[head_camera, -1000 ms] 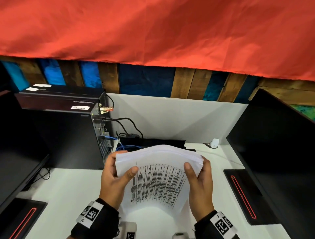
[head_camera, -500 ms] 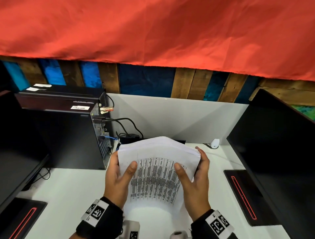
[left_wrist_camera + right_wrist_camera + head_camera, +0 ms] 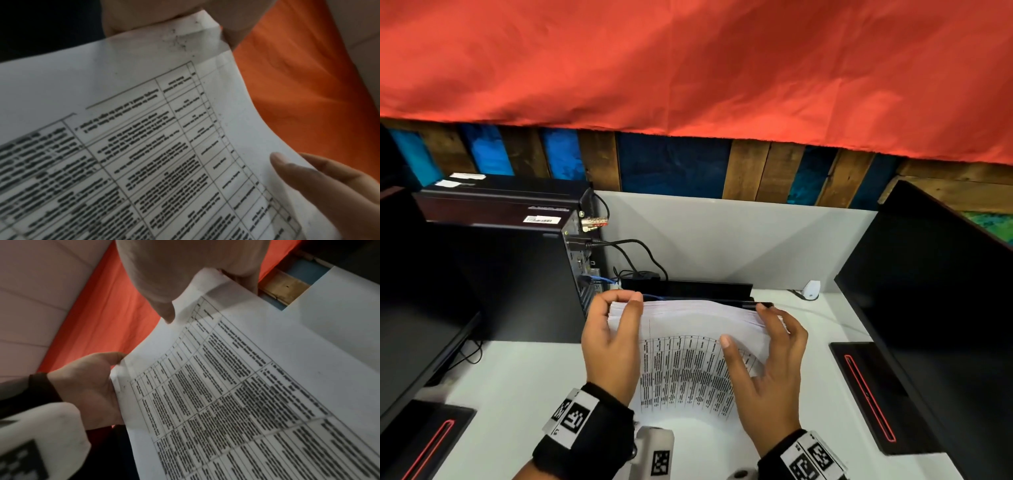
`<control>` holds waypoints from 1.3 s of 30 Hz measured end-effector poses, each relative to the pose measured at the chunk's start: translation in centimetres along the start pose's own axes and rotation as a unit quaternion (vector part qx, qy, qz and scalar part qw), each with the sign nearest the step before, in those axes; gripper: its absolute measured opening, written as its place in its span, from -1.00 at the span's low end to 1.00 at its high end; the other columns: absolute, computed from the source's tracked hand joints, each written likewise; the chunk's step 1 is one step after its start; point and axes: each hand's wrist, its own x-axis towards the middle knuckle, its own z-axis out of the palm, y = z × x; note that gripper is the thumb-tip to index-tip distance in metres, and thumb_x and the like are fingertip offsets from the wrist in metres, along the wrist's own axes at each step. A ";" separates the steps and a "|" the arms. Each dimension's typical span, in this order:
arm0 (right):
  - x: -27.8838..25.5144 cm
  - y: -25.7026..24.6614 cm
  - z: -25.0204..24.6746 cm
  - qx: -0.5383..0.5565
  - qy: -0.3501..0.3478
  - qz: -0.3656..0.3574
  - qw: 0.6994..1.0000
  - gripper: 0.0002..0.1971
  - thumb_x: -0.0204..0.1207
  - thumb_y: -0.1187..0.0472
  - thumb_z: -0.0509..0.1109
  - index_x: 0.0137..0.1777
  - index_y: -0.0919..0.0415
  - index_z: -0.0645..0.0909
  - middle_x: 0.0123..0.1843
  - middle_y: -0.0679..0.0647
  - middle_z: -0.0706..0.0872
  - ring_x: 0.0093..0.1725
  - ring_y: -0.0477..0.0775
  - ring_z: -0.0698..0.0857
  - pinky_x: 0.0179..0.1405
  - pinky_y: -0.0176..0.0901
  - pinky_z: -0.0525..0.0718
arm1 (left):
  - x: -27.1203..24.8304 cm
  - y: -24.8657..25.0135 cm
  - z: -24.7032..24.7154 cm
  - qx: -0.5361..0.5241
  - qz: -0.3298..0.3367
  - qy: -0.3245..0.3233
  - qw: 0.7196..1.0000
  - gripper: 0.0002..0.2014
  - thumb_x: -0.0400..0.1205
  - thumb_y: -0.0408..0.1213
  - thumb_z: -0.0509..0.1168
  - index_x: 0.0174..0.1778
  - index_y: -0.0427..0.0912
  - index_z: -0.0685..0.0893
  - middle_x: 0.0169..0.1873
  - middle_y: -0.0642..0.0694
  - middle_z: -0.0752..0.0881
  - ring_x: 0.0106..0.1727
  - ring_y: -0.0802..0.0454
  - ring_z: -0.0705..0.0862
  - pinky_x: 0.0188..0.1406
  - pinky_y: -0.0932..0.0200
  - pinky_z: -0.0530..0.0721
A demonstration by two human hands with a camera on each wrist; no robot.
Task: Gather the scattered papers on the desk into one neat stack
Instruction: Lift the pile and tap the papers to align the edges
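Note:
A stack of white papers [image 3: 688, 342], its front sheet printed with a table, stands bowed on its lower edge on the white desk [image 3: 517, 377]. My left hand [image 3: 619, 303] pinches the stack's top left corner with curled fingers. My right hand [image 3: 746, 325] holds the top right corner, thumb on the front sheet and fingers behind the edge. The left wrist view shows the printed sheet [image 3: 144, 146] and the right thumb [image 3: 298, 175] on it. In the right wrist view the left hand [image 3: 88, 386] grips the edge of the sheet [image 3: 246, 402].
A black computer tower [image 3: 517, 267] with cables stands close on the left. A black box [image 3: 688, 287] lies just behind the papers. Dark monitors flank the desk at left [image 3: 414, 308] and right [image 3: 928, 325], their bases near the front corners. A white partition [image 3: 722, 240] closes the back.
Both hands slid up the sides of the stack to its top corners. The left thumb left the front sheet and now pinches the corner. The stack stays on the desk.

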 end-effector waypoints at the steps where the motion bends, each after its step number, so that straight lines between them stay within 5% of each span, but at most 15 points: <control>1: -0.1 0.1 0.0 -0.001 0.004 -0.005 1.000 -0.47 0.43 0.03 0.52 0.36 -0.19 0.42 0.42 -0.05 0.31 0.41 -0.30 0.42 0.22 -0.72 0.35 | -0.2 0.0 -0.1 -0.002 -0.005 0.001 1.000 -0.94 0.62 -0.27 0.34 -0.11 -0.19 0.65 -0.14 0.01 0.71 -0.05 0.12 0.66 0.02 0.16 0.57; 3: -0.4 0.0 0.1 -0.002 -0.004 0.001 1.000 -0.47 0.43 0.01 0.52 0.36 -0.22 0.41 0.44 -0.06 0.28 0.41 -0.34 0.42 0.21 -0.75 0.33 | -0.4 0.1 -0.3 -0.011 -0.019 -0.001 1.000 -0.94 0.62 -0.28 0.32 -0.11 -0.18 0.65 -0.14 -0.01 0.70 -0.04 0.04 0.66 0.01 0.09 0.59; 6: -0.4 0.2 0.1 -0.004 0.009 -0.013 1.000 -0.46 0.42 0.03 0.51 0.36 -0.19 0.41 0.44 -0.01 0.32 0.44 -0.26 0.42 0.26 -0.62 0.40 | -0.6 0.3 -0.3 -0.019 -0.010 -0.014 1.000 -0.93 0.62 -0.25 0.31 -0.13 -0.15 0.65 -0.16 0.03 0.69 -0.09 0.19 0.64 -0.03 0.17 0.55; 11: -0.2 0.3 -0.2 0.011 0.005 -0.030 0.999 -0.28 0.42 0.18 0.52 0.43 -0.38 0.25 0.38 -0.03 0.43 0.39 -0.37 0.42 0.27 -0.66 0.37 | -1.1 -0.6 -1.2 -0.075 -0.017 -0.067 0.995 -0.55 0.38 0.21 0.39 -0.04 -0.09 0.65 -0.09 -0.09 0.73 -0.02 -0.02 0.72 -0.01 0.05 0.65; 14: -0.1 1.0 -0.2 0.127 -0.005 0.074 0.989 -0.07 0.41 0.36 0.54 0.53 -0.40 0.11 0.47 -0.11 0.48 0.45 -0.14 0.52 0.47 -0.18 0.49 | -1.1 -1.6 -2.2 -0.090 -0.032 -0.139 0.986 -0.31 0.13 0.28 0.56 0.08 -0.01 0.62 0.01 -0.17 0.79 0.03 -0.03 0.79 -0.01 0.10 0.77; 16: -0.4 1.6 0.0 0.181 -0.030 0.135 0.974 -0.15 0.40 0.40 0.53 0.55 -0.17 0.20 0.40 -0.07 0.62 0.40 -0.08 0.60 0.47 0.07 0.52 | -1.3 -2.3 -2.5 -0.081 -0.045 -0.167 0.982 -0.20 0.02 0.25 0.63 0.14 -0.01 0.61 0.04 -0.13 0.81 0.04 0.02 0.81 -0.05 0.22 0.77; 20: -0.8 1.6 0.1 0.195 -0.063 0.162 0.965 -0.31 0.38 0.34 0.57 0.43 -0.02 0.33 0.21 -0.29 0.71 0.23 -0.20 0.69 0.28 -0.20 0.63 | -1.8 -3.6 -2.5 -0.065 -0.051 -0.159 0.984 -0.19 -0.01 0.22 0.65 0.06 -0.14 0.61 -0.05 -0.26 0.80 -0.01 -0.14 0.80 -0.06 0.14 0.77; 26: -0.4 3.9 0.1 0.224 -0.116 0.234 0.939 -0.35 0.27 0.44 0.61 0.33 0.04 0.50 0.15 -0.11 0.80 0.18 -0.10 0.76 0.18 -0.17 0.71 | -1.0 -5.7 -3.3 -0.050 -0.138 -0.241 0.960 -0.17 -0.02 -0.12 0.74 0.20 -0.19 0.67 0.03 -0.15 0.84 0.08 -0.05 0.82 0.03 0.09 0.77; 29: 0.5 5.2 -0.1 0.223 -0.187 0.299 0.909 -0.54 0.22 0.57 0.59 0.06 0.15 0.70 -0.03 0.05 0.87 0.06 0.09 0.83 0.12 0.01 0.77 | -0.1 -7.3 -4.0 -0.018 -0.208 -0.284 0.936 -0.16 -0.19 -0.09 0.77 0.06 -0.17 0.73 -0.04 -0.15 0.86 0.05 -0.11 0.83 0.07 0.00 0.77; 31: 0.8 5.5 -0.1 0.225 -0.226 0.314 0.894 -0.60 0.19 0.62 0.58 -0.09 0.15 0.74 -0.10 0.07 0.88 0.01 0.11 0.84 -0.03 -0.14 0.80 | 0.5 -8.3 -4.3 0.011 -0.235 -0.279 0.931 -0.16 -0.22 -0.15 0.77 0.04 -0.18 0.72 -0.08 -0.09 0.87 0.02 -0.03 0.84 0.14 -0.03 0.74; 34: 1.5 5.2 -0.1 0.228 -0.219 0.303 0.899 -0.56 0.17 0.63 0.59 -0.05 0.15 0.72 -0.15 0.00 0.88 -0.07 -0.04 0.85 -0.13 -0.33 0.78 | 1.1 -8.2 -3.9 0.010 -0.219 -0.275 0.936 -0.31 -0.11 -0.30 0.74 -0.02 -0.13 0.73 -0.16 0.01 0.88 -0.08 0.13 0.84 -0.09 0.19 0.79; 36: 2.0 4.9 -0.4 0.246 -0.207 0.298 0.899 -0.56 0.17 0.64 0.58 -0.01 0.23 0.71 -0.19 -0.05 0.88 -0.15 -0.14 0.85 -0.16 -0.40 0.77 | 1.2 -7.3 -3.5 0.002 -0.210 -0.273 0.939 -0.48 0.10 -0.57 0.66 -0.06 -0.16 0.74 -0.21 0.00 0.88 -0.13 0.15 0.85 -0.26 0.32 0.76; 39: 2.1 5.2 -0.5 0.253 -0.199 0.299 0.898 -0.49 0.14 0.65 0.60 0.07 0.26 0.68 -0.07 0.05 0.88 -0.05 -0.03 0.85 -0.14 -0.32 0.77 | 1.3 -7.0 -3.4 -0.002 -0.209 -0.292 0.933 -0.52 0.22 -0.73 0.53 -0.04 -0.17 0.76 -0.13 -0.11 0.88 -0.05 0.04 0.85 -0.21 0.30 0.76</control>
